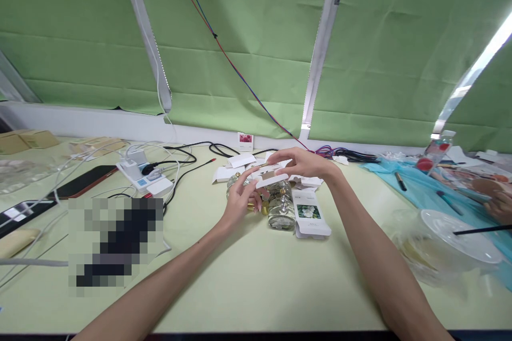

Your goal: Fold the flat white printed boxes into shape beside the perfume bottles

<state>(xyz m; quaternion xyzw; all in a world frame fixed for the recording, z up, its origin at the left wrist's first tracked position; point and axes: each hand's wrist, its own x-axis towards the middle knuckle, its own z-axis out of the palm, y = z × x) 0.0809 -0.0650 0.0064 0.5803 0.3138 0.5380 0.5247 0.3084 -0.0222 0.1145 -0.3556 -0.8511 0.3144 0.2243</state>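
My left hand (239,200) and my right hand (300,163) meet over the middle of the table, both gripping a small white cardboard box (272,180) with a flap standing out. My left fingers pinch its near left side; my right fingers curve over its right end. Below the box lies a clear glass bottle (281,219) with shiny metallic parts. Another glass bottle (232,184) is partly hidden behind my left hand. Gold-coloured pieces (253,206) show under my left fingers. To the right lies an opened white carton (311,214) with a white-flower picture.
More white cartons (241,160) lie behind my hands, and a card with a pink picture (245,141) stands by the wall. Left are a power strip (140,175), cables and phones. At right sit a plastic tub (460,234), blue sheeting (404,184) and another person's hand (500,205).
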